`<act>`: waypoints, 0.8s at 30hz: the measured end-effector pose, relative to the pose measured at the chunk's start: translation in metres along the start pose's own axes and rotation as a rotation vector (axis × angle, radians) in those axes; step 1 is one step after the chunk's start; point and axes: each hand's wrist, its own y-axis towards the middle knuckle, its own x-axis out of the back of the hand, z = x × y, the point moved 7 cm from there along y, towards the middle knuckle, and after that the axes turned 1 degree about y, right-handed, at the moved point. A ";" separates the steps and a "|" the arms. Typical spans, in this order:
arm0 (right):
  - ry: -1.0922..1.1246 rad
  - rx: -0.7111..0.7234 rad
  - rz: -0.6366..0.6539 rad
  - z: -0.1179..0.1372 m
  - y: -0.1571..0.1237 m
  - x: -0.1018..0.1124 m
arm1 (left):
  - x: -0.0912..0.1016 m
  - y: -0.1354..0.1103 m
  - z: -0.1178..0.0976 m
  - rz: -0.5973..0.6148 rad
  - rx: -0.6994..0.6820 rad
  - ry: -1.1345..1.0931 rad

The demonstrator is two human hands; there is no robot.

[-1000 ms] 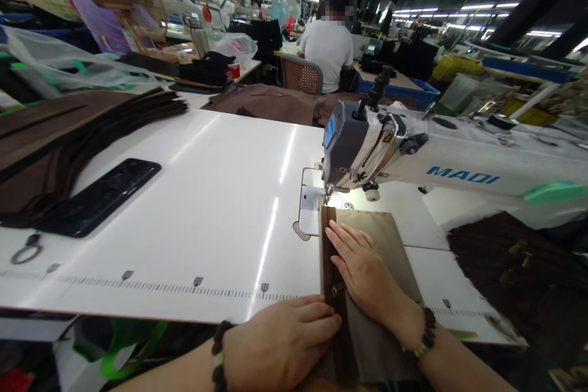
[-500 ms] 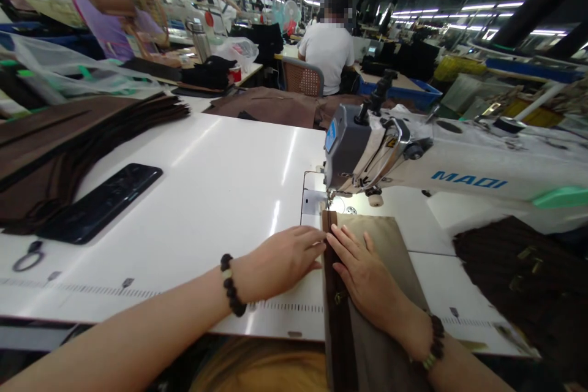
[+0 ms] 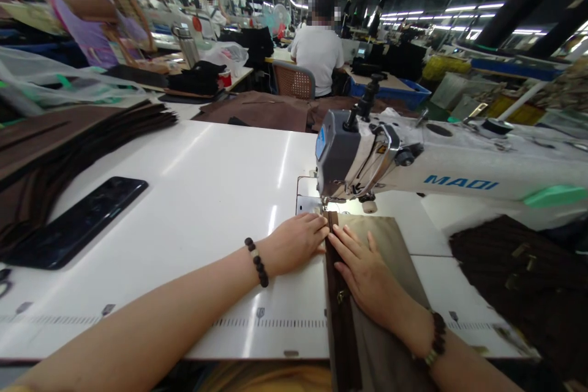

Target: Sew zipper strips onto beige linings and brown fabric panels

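A khaki fabric piece (image 3: 386, 239) lies in front of the sewing machine (image 3: 353, 153), its top end close under the needle area. Along its left side runs a dark brown zipper strip (image 3: 337, 324) with a small metal zipper pull (image 3: 340, 297). My right hand (image 3: 370, 278) rests flat on the fabric, fingers spread, fingertips on the strip. From the left, my left hand (image 3: 296, 245) reaches the strip's edge near the needle, fingers extended close together and tips touching it. Its thumb is mostly hidden.
A black phone (image 3: 78, 220) lies on the white table (image 3: 220, 177) beside stacked brown fabric pieces (image 3: 82, 141). More dark brown fabric (image 3: 519, 288) lies at the right. Ahead, a person in a white shirt (image 3: 318, 55) sits with their back to me.
My left hand has moved forward along the strip, closer to the needle area, and onto its edge. My right hand stays on the fabric. The view has shifted slightly.
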 end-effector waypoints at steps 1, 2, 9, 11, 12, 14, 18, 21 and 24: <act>0.002 -0.002 0.000 -0.001 0.001 0.000 | 0.000 0.001 0.001 -0.005 0.007 -0.006; 0.005 -0.003 0.000 -0.002 0.002 0.000 | 0.000 0.001 0.002 -0.012 0.015 -0.011; 0.026 -0.005 -0.004 -0.005 0.009 0.000 | -0.003 0.001 0.007 -0.028 0.045 -0.020; 0.030 -0.011 0.002 -0.005 0.011 0.000 | -0.003 0.001 0.008 -0.021 0.048 -0.023; 0.030 -0.014 0.010 -0.005 0.011 0.000 | -0.003 0.002 0.008 -0.020 0.046 -0.025; 0.030 -0.022 0.028 -0.005 0.012 -0.001 | -0.002 0.002 0.009 -0.019 0.048 -0.026; 0.041 -0.044 0.036 -0.006 0.014 -0.001 | -0.004 0.004 0.011 -0.013 0.062 -0.024; 0.056 -0.044 0.027 -0.007 0.015 0.000 | -0.005 0.005 0.011 -0.005 0.058 -0.019; 0.071 -0.038 0.024 -0.007 0.015 0.002 | -0.002 0.001 0.004 0.036 0.053 0.010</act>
